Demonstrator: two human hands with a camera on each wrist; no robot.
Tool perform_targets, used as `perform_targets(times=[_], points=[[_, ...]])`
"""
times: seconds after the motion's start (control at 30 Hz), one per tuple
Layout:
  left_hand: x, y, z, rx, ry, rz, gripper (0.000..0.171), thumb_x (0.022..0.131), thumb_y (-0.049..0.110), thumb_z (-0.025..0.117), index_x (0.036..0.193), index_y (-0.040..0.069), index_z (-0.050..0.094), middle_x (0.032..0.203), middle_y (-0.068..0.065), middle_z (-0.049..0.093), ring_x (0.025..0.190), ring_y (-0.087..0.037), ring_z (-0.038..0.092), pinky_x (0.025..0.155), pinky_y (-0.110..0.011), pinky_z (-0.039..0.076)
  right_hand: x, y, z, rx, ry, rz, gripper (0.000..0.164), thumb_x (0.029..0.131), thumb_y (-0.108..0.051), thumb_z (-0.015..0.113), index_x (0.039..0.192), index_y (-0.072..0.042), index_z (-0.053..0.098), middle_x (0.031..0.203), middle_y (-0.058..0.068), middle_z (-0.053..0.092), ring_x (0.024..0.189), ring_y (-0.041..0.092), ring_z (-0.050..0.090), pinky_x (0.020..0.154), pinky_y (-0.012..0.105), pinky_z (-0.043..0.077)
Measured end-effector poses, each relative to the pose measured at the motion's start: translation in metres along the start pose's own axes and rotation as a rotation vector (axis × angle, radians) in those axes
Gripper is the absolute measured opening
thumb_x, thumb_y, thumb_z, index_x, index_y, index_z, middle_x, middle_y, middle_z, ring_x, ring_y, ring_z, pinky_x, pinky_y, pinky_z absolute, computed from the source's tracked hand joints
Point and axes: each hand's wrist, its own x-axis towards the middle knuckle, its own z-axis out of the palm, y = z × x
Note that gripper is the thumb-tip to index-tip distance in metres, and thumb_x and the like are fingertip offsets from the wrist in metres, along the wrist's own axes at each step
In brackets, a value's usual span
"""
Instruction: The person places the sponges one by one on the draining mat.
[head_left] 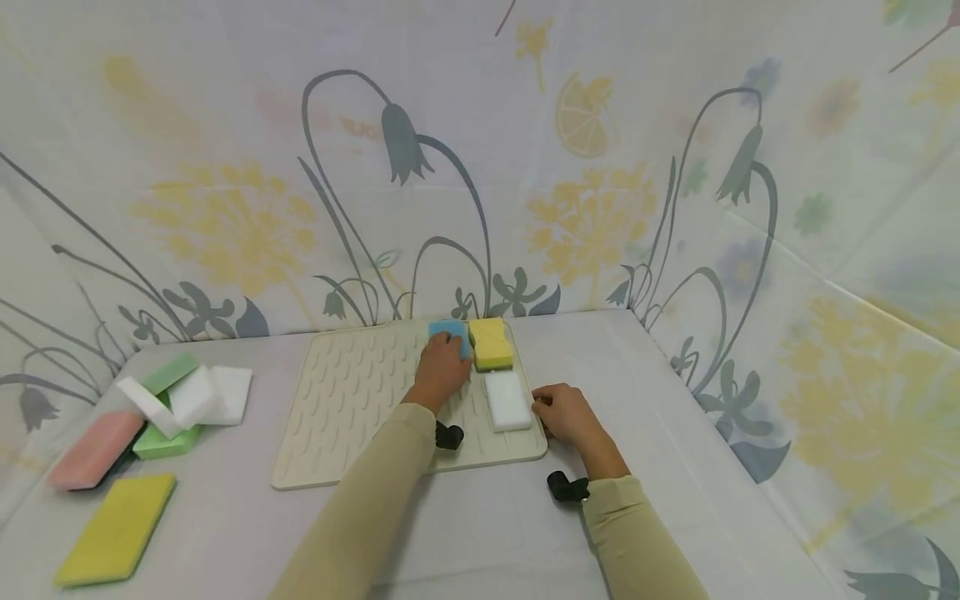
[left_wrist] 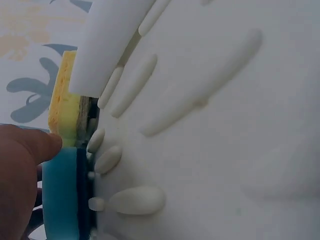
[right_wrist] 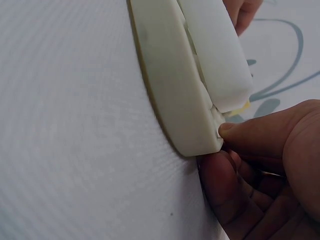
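Note:
At the far edge of a cream ridged drying mat [head_left: 341,408], my left hand [head_left: 438,371] grips a blue sponge [head_left: 447,327]. In the left wrist view its thumb lies along the top of the blue sponge [left_wrist: 62,197], and the other fingers are behind it. Beside it, on the mat's far right corner, sits a yellow sponge [head_left: 491,342] with a dark green underside. A white sponge block [head_left: 508,402] lies nearer me on the right. My right hand [head_left: 566,417] pinches the mat's right edge between thumb and fingers; the mat rim [right_wrist: 175,100] shows there in the right wrist view.
At the left of the white-covered table are a loose pile of white blocks [head_left: 228,396] and green sponges [head_left: 168,442], a pink sponge [head_left: 97,450] and a flat yellow sponge [head_left: 116,533]. A flower-patterned cloth [head_left: 465,167] hangs behind the table and along its right side.

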Motion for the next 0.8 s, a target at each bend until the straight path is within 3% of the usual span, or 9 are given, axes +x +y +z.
perform_targets(times=[0.27, 0.63, 0.8], points=[[-0.004, -0.013, -0.003, -0.012, -0.05, 0.033, 0.049, 0.1, 0.026, 0.05, 0.143, 0.001, 0.043, 0.15, -0.023, 0.036, 0.142, -0.035, 0.031, 0.115, -0.046, 0.031, 0.001, 0.0, 0.001, -0.004, -0.007, 0.0, 0.034, 0.095, -0.015, 0.058, 0.126, -0.002, 0.064, 0.103, 0.01, 0.07, 0.073, 0.013, 0.063, 0.058, 0.026, 0.053], [-0.019, -0.024, -0.017, -0.015, -0.065, 0.01, 0.05, 0.101, 0.024, 0.048, 0.144, 0.002, 0.042, 0.151, -0.022, 0.035, 0.143, -0.035, 0.031, 0.112, -0.05, 0.033, 0.002, 0.002, -0.001, -0.029, -0.002, -0.024, 0.034, 0.095, -0.015, 0.057, 0.125, -0.001, 0.063, 0.104, 0.011, 0.07, 0.076, 0.015, 0.064, 0.06, 0.026, 0.053], [-0.023, -0.033, -0.014, 0.006, -0.067, -0.016, 0.05, 0.101, 0.026, 0.049, 0.145, 0.003, 0.041, 0.15, -0.022, 0.036, 0.14, -0.037, 0.035, 0.109, -0.051, 0.037, 0.003, 0.003, 0.001, -0.069, 0.005, -0.037, 0.034, 0.094, -0.016, 0.058, 0.124, -0.001, 0.064, 0.104, 0.01, 0.07, 0.081, 0.016, 0.064, 0.063, 0.027, 0.052]])
